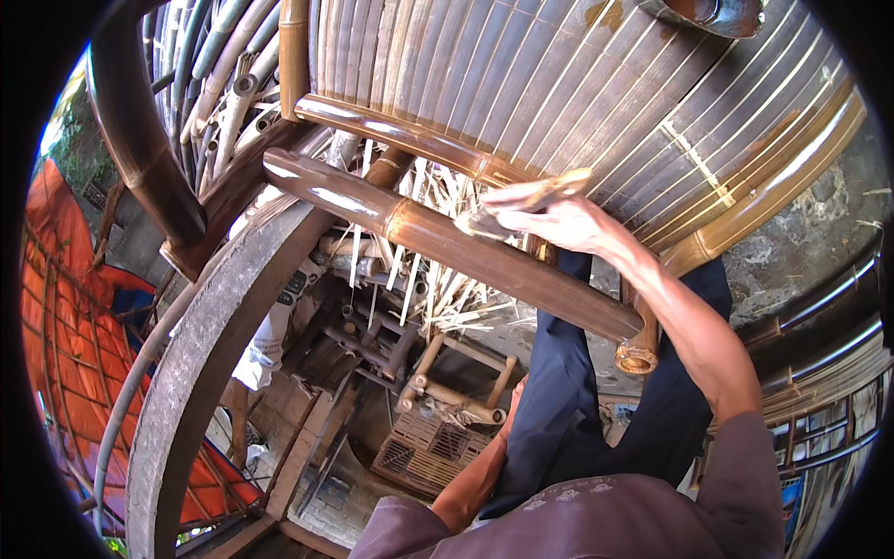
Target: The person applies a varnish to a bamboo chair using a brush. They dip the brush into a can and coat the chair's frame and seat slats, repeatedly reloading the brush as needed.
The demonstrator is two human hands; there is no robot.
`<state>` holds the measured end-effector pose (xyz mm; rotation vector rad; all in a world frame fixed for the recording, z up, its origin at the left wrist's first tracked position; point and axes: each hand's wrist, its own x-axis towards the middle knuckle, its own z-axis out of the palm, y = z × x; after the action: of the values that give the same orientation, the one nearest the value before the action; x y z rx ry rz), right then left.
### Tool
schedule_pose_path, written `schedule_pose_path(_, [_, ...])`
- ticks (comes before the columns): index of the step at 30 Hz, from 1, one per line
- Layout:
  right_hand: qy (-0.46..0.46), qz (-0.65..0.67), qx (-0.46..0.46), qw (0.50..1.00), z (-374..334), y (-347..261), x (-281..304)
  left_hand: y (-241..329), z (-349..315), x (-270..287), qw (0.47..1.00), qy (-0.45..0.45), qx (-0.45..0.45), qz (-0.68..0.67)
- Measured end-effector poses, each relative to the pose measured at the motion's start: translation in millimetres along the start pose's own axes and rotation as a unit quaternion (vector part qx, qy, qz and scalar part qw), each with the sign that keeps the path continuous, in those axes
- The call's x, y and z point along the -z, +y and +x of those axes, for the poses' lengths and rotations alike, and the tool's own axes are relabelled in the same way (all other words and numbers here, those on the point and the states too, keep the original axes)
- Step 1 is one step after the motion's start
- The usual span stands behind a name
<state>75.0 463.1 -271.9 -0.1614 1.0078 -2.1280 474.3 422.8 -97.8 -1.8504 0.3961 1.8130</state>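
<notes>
My right hand (563,222) is closed around the wooden handle of a flat paintbrush (545,191). The brush's bristles point left and down, at the upper edge of a thick brown bamboo rail (438,235); whether they touch it I cannot tell. This rail shines with wet-looking brown coating at its left part and looks duller toward its right end. Beyond it lies the slatted bamboo seat (521,74) of the same piece of furniture. My left hand (514,402) hangs low beside my thigh, its fingers mostly hidden.
A dark container (712,14) with liquid stands on the slats at the top right. Bamboo poles (223,74) are heaped at upper left. Pale bamboo strips (452,252) litter the ground below. A small bamboo frame (461,373) and a concrete ledge (200,345) lie left of my legs.
</notes>
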Motion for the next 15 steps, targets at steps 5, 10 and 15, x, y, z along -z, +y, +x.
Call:
schedule_pose_path(5, [0.124, -0.136, 0.126, 0.975, 90, 34, -60, -9, -4, -18, 0.963, 0.031, -0.105, 0.246])
schedule_pose_path(10, [0.041, 0.059, 0.093, 0.993, 172, 36, -83, 8, -2, -4, 0.855, 0.012, -0.150, 0.496])
schedule_pose_path(15, [-0.095, 0.177, -0.011, 0.979, 211, 40, -73, 34, -4, -15, 0.711, 0.020, -0.235, 0.662])
